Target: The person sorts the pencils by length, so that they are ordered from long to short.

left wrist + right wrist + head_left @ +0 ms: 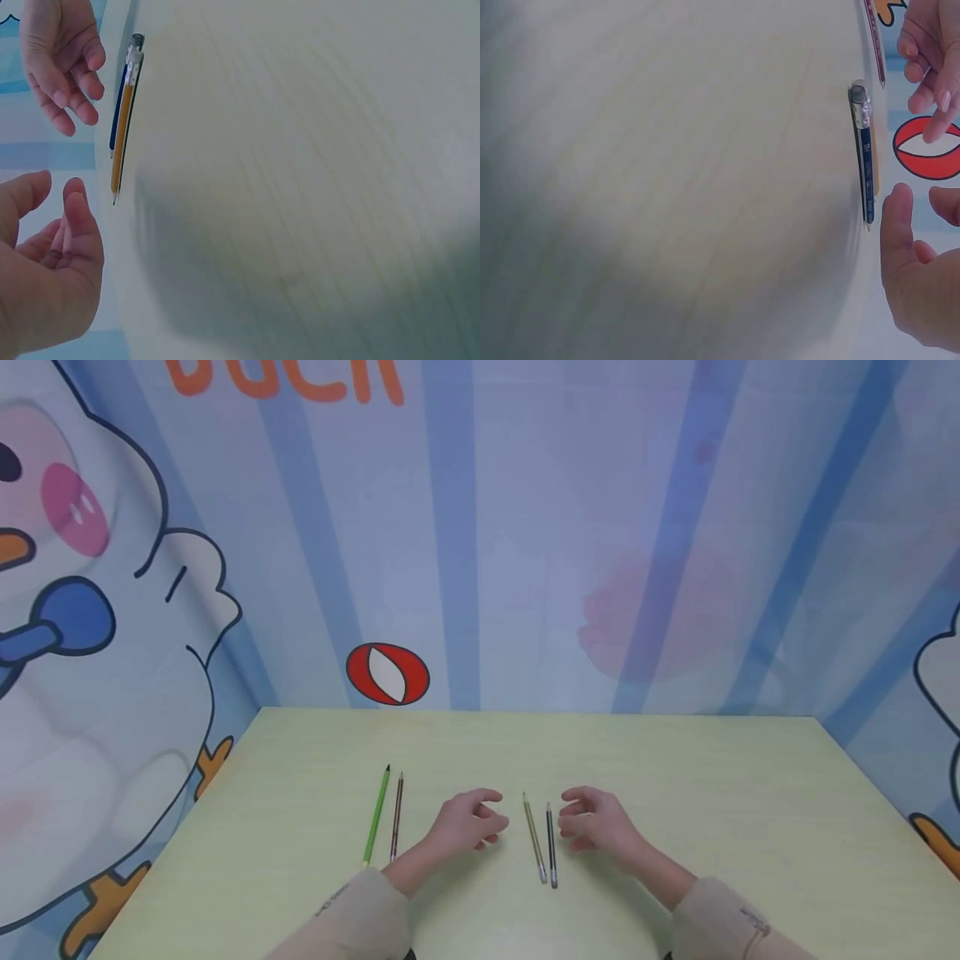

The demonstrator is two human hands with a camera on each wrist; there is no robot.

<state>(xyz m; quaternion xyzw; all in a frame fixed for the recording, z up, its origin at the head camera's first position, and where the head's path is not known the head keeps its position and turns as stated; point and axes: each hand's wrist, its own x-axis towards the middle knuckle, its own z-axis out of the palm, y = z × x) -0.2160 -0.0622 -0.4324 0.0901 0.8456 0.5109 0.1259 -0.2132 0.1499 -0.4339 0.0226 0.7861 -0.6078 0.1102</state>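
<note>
Your left hand [467,822] and right hand [603,825] hover above the pale yellow, wood-grained worktop [765,802], fingers [81,225] loosely bent and grasping nothing. Between them, side by side, lie a slim yellow pencil [535,839] and a dark blue pencil [551,845], both silver-ended. Beyond your left wrist lie a bright green pencil [377,814] and a reddish-brown pencil [397,815].

The left sleeve [352,917] is beige with a small dark marking [332,900]; the right sleeve [712,920] matches, a tan line [752,942] near its marking.
</note>
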